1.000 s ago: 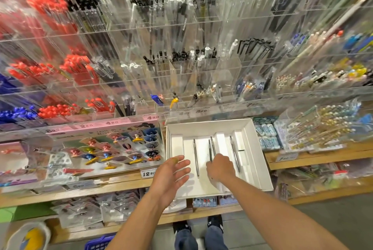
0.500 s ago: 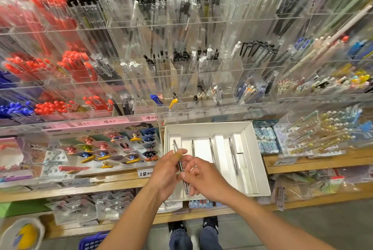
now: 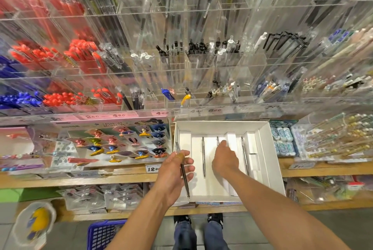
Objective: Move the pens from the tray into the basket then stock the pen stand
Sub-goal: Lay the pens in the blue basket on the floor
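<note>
Pens, slim and silvery with dark tips, lie in a white tray (image 3: 266, 149) on the wooden shelf (image 3: 121, 179). Nearest, a blue basket (image 3: 103, 233) on the floor is cut off by the frame edge. The left hand (image 3: 173, 171) grips one pen (image 3: 182, 169) at the tray's left edge, fingers curled around it. The right hand (image 3: 224, 159) reaches over the tray's middle pen (image 3: 218, 139), covering most of it; I cannot tell whether it grips. Two pens (image 3: 203, 159) flank it. Beyond, the clear pen stand (image 3: 201, 68) is blurred.
</note>
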